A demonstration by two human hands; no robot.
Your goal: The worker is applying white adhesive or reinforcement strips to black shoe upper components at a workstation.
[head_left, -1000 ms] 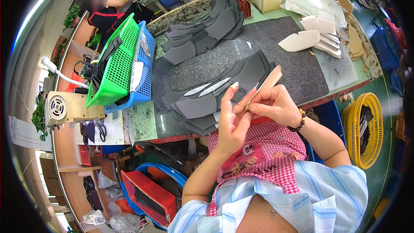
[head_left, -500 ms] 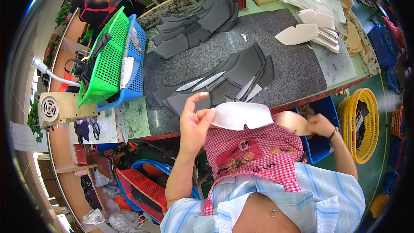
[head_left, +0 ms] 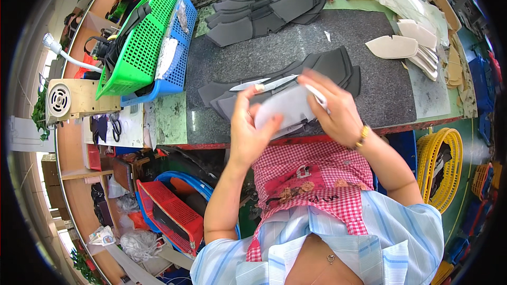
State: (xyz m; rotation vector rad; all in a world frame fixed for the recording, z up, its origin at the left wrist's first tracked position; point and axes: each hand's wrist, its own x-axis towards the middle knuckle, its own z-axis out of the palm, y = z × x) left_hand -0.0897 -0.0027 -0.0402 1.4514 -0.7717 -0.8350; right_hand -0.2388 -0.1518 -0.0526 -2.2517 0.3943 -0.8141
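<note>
My left hand [head_left: 249,136] pinches the left end of a white shaped piece [head_left: 286,107], thin and sheet-like, just above the table's front edge. At the piece's other end is my right hand [head_left: 338,110], its fingers on that end, which looks curled over. The right fingertips are smeared by motion. Directly behind both hands lies a fanned stack of dark grey shaped panels [head_left: 332,66], with white strips [head_left: 280,82] showing on some of them. The hands and the white piece hide part of this stack.
Another dark grey stack [head_left: 269,13] lies farther back. At the right are cream shaped pieces [head_left: 392,47] and crumpled plastic [head_left: 409,10]. Green [head_left: 140,42] and blue [head_left: 177,47] baskets stand left. A yellow basket [head_left: 457,153] is beside the table; a red basket [head_left: 169,221] sits below left.
My right hand has come from the right side, where it held a pale curved piece, to the white piece's right end. The white piece has moved up over the table edge and tilted.
</note>
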